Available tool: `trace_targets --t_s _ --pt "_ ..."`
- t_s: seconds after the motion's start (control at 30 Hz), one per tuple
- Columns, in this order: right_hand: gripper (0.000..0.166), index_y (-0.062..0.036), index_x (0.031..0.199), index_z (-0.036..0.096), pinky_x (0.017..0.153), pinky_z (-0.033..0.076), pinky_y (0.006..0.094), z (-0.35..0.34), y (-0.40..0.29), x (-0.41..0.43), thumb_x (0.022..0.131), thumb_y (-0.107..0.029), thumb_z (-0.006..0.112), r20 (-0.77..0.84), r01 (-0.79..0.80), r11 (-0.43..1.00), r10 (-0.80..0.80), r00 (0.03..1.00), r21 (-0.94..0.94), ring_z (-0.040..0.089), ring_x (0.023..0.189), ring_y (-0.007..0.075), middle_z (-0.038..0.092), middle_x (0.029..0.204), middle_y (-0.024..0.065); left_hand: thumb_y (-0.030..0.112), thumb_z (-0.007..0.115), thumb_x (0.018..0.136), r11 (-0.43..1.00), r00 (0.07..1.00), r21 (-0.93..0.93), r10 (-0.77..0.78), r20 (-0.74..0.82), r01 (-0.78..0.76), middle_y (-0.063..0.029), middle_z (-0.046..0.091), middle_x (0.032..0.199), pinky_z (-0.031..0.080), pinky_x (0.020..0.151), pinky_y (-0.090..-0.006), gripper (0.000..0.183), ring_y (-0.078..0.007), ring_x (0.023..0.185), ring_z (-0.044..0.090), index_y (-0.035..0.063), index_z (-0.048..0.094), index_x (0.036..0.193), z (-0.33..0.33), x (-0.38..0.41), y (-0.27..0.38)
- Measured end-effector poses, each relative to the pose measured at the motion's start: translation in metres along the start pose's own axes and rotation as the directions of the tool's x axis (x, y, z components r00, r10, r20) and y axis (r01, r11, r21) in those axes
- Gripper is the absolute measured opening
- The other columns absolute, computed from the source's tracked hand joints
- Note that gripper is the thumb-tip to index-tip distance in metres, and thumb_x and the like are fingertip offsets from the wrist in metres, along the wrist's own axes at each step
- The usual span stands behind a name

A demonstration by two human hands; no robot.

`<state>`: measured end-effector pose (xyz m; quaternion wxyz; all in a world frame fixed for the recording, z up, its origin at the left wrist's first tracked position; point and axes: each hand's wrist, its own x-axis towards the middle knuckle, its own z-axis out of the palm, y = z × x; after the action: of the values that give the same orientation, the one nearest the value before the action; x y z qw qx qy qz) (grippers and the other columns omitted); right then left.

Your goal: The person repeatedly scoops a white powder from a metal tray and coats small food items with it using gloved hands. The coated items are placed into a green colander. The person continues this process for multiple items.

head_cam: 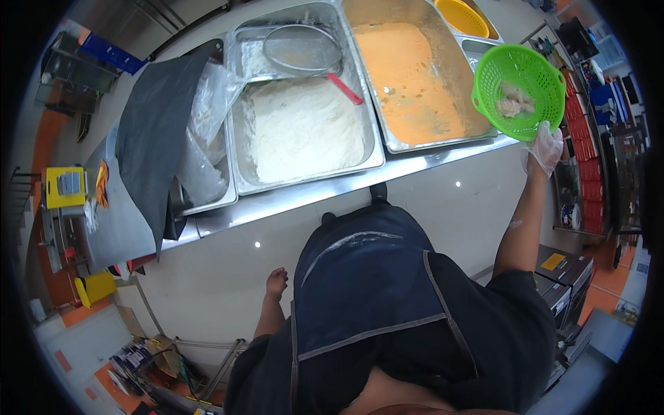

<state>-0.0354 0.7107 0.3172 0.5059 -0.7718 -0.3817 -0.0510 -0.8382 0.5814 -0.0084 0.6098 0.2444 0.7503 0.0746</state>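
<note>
My right hand (546, 147), in a clear plastic glove, grips the near rim of a green perforated plastic basket (547, 78) at the right. Pale pieces that look like coated meat (513, 101) lie in the basket. My left hand (278, 280) is bare and hangs beside the apron, away from the counter, its fingers curled with nothing visible in them. In front of me stands a steel pan of white flour (311, 135). A round sieve (302, 49) with a red handle rests at its back. Right of it, a deep steel pan holds orange liquid (404, 83).
The steel counter's front edge (311, 191) runs before me. Left of the flour are a pan with clear plastic bags (205, 155) and a dark sheet (155, 129) draped over the edge. A yellow basket (463, 18) sits at the back right. Shelves with red boxes (586, 155) stand at the right.
</note>
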Motion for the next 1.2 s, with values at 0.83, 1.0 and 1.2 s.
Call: trace_targets --t_s 0.83,1.0,1.2 --pt "0.018 -0.0099 0.09 0.065 0.051 0.041 0.0389 0.198 -0.227 -0.166 0.078 0.002 0.072 0.033 0.916 0.389 -0.921 0.388 0.095 0.054 0.061 0.0251 0.05 0.071 0.0059 0.025 0.06 0.097 0.996 0.996 -0.028 -0.081 -0.03 0.081 -0.0022 0.066 0.11 0.05 0.071 -0.031 0.039 -0.0148 0.092 0.061 0.0103 0.059 0.133 -0.055 0.006 -0.036" --pt "0.02 -0.0039 0.102 0.067 0.063 0.052 0.0309 0.154 -0.194 -0.09 0.085 0.007 0.066 -0.17 0.238 0.878 -0.182 0.968 0.415 0.065 0.082 0.0202 0.065 0.106 0.0119 0.026 0.06 0.098 0.995 0.993 -0.056 -0.092 -0.071 0.088 -0.0014 0.067 0.104 0.048 0.063 -0.0272 0.04 -0.0126 0.084 0.061 0.009 0.058 0.134 -0.043 -0.031 -0.029" --pt "0.017 -0.005 0.079 0.056 0.047 0.046 0.0303 0.092 0.034 0.059 0.082 0.009 0.066 -0.323 -0.025 0.703 0.357 0.877 0.71 0.056 0.058 0.0144 0.055 0.074 0.0041 0.03 0.06 0.1 0.988 0.983 0.004 -0.153 -0.099 0.154 -0.0004 0.067 0.103 0.05 0.067 -0.0294 0.039 -0.012 0.086 0.062 0.0098 0.06 0.133 -0.02 -0.079 -0.021"
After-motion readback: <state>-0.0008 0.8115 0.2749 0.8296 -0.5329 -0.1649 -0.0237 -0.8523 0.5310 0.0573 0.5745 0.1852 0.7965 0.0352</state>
